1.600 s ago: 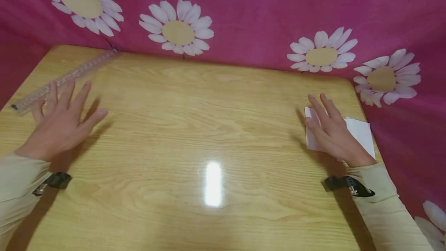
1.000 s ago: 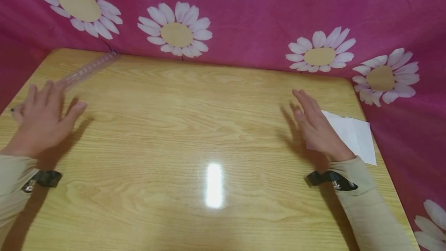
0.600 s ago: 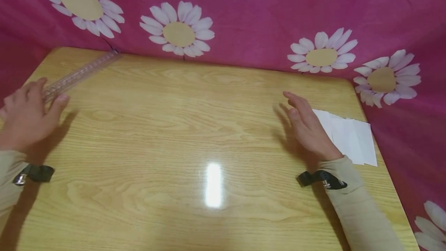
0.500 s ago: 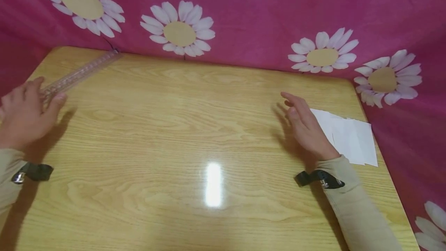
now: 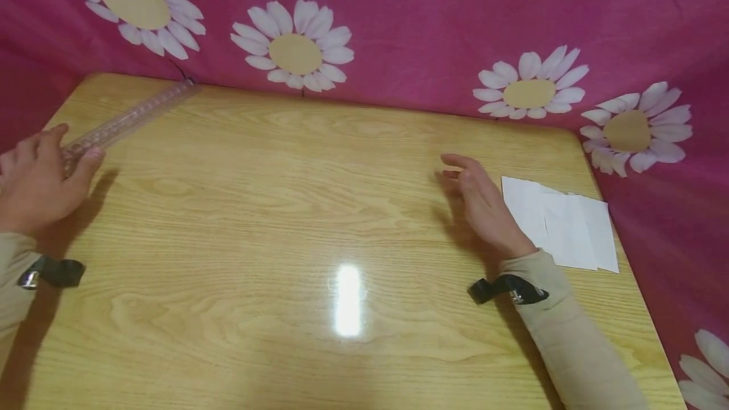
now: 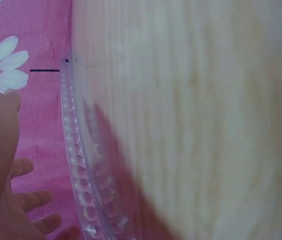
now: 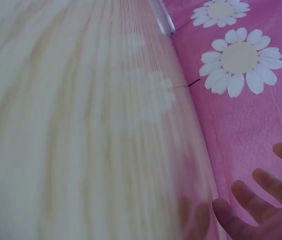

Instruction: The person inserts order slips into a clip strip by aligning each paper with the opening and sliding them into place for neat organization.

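At the left side of a wood-grain table point(image 5: 273, 207), a person's left hand point(image 5: 38, 185) reaches over the near end of a clear plastic strip point(image 5: 133, 114), fingers extended and gripping nothing visible; whether they touch it cannot be told. The strip's long axis slants away and rightward to the back edge. Well apart from it, the empty, relaxed right hand point(image 5: 486, 206) hangs beside white papers point(image 5: 576, 229).

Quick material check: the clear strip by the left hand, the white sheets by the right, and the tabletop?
Clear strip: likely glossy plastic; it is see-through with bright highlights. How stiff it is, I can't tell.
White sheets: probably paper, matte; thin, flat, without glare.
Tabletop: wood or wood-look laminate, glossy; it shows grain and bright glare.
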`<state>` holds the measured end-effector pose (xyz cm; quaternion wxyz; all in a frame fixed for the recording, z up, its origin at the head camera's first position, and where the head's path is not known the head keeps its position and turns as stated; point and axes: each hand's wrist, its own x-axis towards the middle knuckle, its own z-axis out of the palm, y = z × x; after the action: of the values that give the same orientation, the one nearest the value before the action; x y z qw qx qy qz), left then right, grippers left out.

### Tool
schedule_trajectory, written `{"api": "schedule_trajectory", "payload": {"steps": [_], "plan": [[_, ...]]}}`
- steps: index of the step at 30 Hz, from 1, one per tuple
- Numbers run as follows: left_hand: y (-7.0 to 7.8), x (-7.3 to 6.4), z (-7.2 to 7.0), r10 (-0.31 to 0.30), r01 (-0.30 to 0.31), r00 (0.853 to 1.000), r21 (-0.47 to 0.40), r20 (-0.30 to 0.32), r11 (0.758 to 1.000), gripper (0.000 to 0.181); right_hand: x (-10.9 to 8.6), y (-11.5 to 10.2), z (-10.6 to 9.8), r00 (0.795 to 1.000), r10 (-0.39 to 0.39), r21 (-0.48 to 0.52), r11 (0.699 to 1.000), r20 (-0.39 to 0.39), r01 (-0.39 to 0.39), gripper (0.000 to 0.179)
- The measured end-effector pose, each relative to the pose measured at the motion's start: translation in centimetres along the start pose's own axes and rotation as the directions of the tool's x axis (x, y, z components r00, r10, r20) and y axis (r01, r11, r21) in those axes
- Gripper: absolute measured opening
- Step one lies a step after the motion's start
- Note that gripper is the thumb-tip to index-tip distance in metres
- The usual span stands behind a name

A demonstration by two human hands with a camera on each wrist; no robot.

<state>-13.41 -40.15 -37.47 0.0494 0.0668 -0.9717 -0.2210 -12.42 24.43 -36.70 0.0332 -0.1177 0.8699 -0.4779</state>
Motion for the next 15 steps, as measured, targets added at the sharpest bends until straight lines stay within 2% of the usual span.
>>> {"api": "schedule_trajectory", "payload": {"steps": [5, 9, 15], "plan": [[-0.8, 0.5, 0.1, -0.026, 0.026, 0.999, 0.025, 0.027, 0.999, 0.087, 0.3, -0.2, 0.6, 1.000, 0.021, 0.038, 0.999, 0.020, -0.021, 0.059], [-1.5, 0.7, 0.1, -0.048, 0.048, 0.999, 0.016, 0.026, 0.999, 0.089, 0.5, -0.3, 0.9, 1.000, 0.017, 0.052, 0.998, 0.022, -0.018, 0.061], [-1.6, 0.7, 0.0, -0.054, 0.053, 0.998, 0.028, 0.038, 0.998, 0.090, 0.7, -0.3, 1.2, 1.000, 0.014, 0.074, 0.997, 0.016, -0.015, 0.061]]}}
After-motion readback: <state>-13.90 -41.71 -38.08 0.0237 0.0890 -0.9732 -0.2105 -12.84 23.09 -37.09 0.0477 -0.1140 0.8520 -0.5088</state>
